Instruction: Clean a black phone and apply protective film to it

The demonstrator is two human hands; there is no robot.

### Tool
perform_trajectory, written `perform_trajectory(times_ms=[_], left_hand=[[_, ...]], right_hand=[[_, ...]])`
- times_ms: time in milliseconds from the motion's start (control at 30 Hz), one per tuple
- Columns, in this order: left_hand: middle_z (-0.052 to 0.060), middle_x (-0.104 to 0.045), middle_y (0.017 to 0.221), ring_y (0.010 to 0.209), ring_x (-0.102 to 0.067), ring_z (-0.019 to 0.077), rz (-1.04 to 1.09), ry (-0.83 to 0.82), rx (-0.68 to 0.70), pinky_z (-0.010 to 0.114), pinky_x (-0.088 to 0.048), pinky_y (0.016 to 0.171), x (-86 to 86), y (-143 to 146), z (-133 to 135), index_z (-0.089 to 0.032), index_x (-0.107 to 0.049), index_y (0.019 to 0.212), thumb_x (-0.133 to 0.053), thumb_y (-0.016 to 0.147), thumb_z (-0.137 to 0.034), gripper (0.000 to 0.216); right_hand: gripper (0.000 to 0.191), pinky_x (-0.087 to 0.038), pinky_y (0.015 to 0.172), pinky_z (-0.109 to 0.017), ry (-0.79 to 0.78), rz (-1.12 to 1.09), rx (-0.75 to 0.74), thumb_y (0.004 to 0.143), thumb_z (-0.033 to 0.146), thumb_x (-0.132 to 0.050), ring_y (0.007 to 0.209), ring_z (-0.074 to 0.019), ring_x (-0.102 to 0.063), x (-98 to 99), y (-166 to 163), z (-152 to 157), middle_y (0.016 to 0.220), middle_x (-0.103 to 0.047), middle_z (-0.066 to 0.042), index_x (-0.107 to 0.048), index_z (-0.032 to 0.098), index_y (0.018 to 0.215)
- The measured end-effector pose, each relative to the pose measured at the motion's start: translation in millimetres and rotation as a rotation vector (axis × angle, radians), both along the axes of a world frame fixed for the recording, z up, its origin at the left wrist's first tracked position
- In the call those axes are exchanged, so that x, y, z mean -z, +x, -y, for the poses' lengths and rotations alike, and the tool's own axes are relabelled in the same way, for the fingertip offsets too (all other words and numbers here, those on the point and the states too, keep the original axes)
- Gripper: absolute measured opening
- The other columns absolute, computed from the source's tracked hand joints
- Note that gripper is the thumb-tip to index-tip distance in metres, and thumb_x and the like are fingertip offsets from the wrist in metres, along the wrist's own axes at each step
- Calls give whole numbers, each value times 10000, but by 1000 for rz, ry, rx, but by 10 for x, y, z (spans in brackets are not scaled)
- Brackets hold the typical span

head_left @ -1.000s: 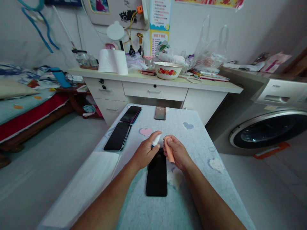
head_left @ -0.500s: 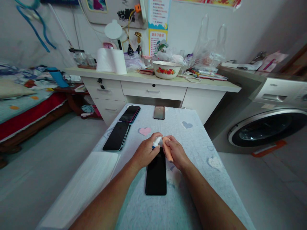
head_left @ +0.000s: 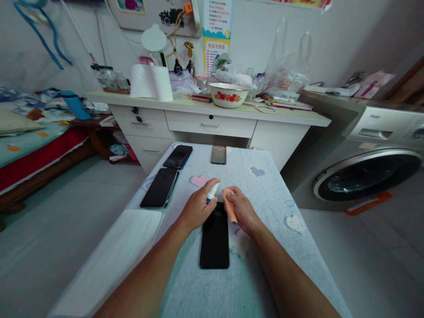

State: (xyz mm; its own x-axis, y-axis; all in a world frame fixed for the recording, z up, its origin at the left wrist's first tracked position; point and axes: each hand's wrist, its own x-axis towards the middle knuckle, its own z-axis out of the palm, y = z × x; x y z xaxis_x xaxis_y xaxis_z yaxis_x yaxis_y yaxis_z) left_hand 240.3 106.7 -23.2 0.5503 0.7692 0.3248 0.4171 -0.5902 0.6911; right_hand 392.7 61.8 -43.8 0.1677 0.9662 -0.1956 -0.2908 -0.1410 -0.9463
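Wrapped round a small spray bottle point(head_left: 213, 191) is my left hand point(head_left: 196, 207); the bottle's white top and a bit of blue show between thumb and fingers. My right hand point(head_left: 243, 210) grips a folded orange cloth point(head_left: 229, 206). The two hands are a small gap apart, over the far end of a black smartphone point(head_left: 214, 243) that lies face up on the cloth-covered table point(head_left: 258, 274). My left fingers partly cover the phone's upper left edge.
Two dark phones, one nearer point(head_left: 160, 187) and one farther point(head_left: 178, 156), lie at the table's left. A brownish phone point(head_left: 218, 155) lies at the far edge. Beyond stands a white desk point(head_left: 188, 120) with a flowered bowl point(head_left: 229, 95); a washing machine point(head_left: 361, 145) is at right.
My left hand and the spray bottle have moved slightly left, away from the orange cloth, widening the gap. The view has shifted a little.
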Motion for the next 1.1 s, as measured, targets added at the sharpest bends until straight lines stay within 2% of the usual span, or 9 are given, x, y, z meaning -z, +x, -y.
perform_trajectory(times_ms=[267,467,633,767,967,1100], left_hand=[[42,-612,1164,985,-604,176,-72,20,53,303,-445,907,48,18,-6,-206,-466,1236,-449,782,-119,462],[57,-541,1287,1090,-562,184,-51,56,18,322,-416,970,52,12,-16,-198,-413,1306,-436,801,-121,511],[48,-571,1251,1094,-564,182,-102,67,18,330,-420,978,98,2,-45,-211,-437,1287,-438,797,-118,499],[45,-584,1213,1095,-561,181,-154,130,5,329,-426,968,139,11,-43,-230,-434,1281,-436,804,-111,491],[59,-573,1187,1063,-577,201,-275,198,-107,327,-463,898,148,8,-43,-264,-364,1341,-436,825,-113,542],[61,-576,1183,1095,-561,197,-281,179,-71,322,-448,926,150,1,-54,-243,-376,1321,-439,823,-108,519]], right_hand=[[150,-331,470,-231,-2,3,7,725,256,-478,511,-114,-451,-8,-10,-4,610,-504,57,-472,228,872],[152,-336,479,-231,5,16,18,720,256,-484,516,-112,-442,32,-4,-9,614,-489,60,-475,229,870],[171,-329,487,-229,6,34,18,729,275,-484,528,-115,-440,51,3,-21,626,-486,56,-473,228,894],[158,-355,544,-237,53,136,42,752,285,-478,588,-122,-458,92,17,-27,680,-497,48,-468,228,900],[192,-367,605,-248,115,324,60,806,363,-484,655,-132,-471,139,39,-11,740,-511,33,-475,221,936],[208,-371,612,-251,120,337,35,821,380,-481,666,-134,-483,123,37,-2,765,-524,28,-470,220,953]])
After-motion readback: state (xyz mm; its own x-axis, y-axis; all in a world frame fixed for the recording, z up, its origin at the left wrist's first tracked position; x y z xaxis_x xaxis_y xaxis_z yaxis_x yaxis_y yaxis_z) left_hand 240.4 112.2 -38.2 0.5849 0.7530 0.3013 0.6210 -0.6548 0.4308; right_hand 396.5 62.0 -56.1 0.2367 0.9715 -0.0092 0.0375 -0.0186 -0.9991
